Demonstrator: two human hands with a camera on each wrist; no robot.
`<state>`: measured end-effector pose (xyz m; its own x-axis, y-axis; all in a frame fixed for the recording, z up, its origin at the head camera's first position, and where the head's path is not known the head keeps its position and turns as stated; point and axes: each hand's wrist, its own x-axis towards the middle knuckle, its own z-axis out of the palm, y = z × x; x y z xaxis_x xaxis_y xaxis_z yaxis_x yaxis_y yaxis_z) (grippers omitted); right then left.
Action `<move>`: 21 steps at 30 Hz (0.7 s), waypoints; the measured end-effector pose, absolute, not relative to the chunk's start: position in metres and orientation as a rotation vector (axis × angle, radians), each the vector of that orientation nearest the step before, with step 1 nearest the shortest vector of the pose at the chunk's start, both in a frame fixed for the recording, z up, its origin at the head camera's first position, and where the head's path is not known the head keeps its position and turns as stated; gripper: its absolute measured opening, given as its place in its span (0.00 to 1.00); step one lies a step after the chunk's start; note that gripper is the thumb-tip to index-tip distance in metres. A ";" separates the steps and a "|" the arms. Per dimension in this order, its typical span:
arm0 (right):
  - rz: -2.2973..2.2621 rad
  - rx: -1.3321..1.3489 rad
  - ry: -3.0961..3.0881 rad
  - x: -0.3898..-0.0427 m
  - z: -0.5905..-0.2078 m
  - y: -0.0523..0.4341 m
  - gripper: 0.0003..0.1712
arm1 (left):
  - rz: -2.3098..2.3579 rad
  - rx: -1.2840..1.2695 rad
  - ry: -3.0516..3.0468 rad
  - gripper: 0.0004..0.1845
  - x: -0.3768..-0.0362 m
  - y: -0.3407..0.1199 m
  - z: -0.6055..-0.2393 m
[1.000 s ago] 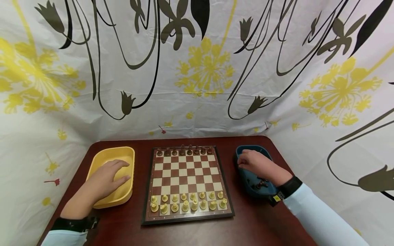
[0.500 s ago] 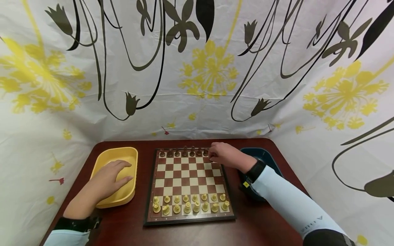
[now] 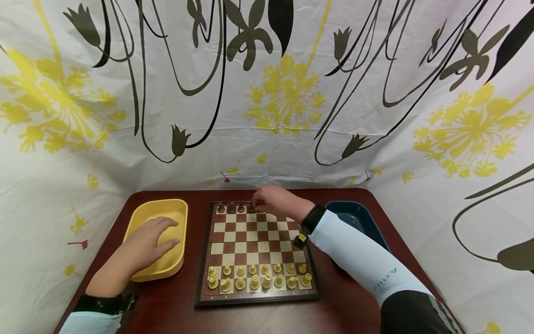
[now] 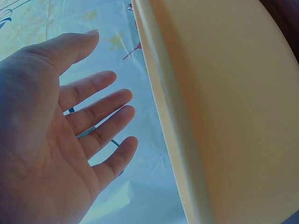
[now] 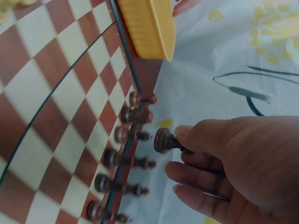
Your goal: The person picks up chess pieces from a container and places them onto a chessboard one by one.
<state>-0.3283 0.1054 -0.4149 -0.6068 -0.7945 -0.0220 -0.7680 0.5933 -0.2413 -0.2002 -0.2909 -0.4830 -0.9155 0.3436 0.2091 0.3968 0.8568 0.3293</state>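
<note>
On the table [image 3: 175,306], the head view shows the board [image 3: 255,250]; the right hand [image 3: 277,202] reaches over its far row, and the left hand [image 3: 143,241] lies flat in the yellow tray [image 3: 156,208] left of the board. Left wrist: fingers [image 4: 96,112] straight, holding nothing. Right wrist: fingertips pinch a dark piece [image 5: 164,140] above the board's far edge.

A small dark brown chess piece [image 5: 163,140] with a round base is pinched in the right hand [image 5: 233,172], held tilted just above the chessboard's [image 3: 254,241] far edge, close to the dark pieces [image 5: 126,135] lined up there.
</note>
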 end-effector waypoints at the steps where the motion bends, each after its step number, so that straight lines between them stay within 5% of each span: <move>1: -0.309 -1.337 2.691 -0.330 -0.414 0.099 0.04 | -0.557 -0.577 -2.889 0.25 -0.200 -0.291 -0.483; 21: -0.331 -1.590 2.645 -0.338 -0.411 0.007 0.08 | -0.563 -0.596 -2.854 0.24 -0.197 -0.295 -0.478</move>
<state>-0.3382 0.0074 -0.4105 -0.4745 -0.8768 0.0775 -0.8689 0.4525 -0.2009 -0.1968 -0.2953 -0.4781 -0.9051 0.3507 0.2403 0.4157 0.8485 0.3274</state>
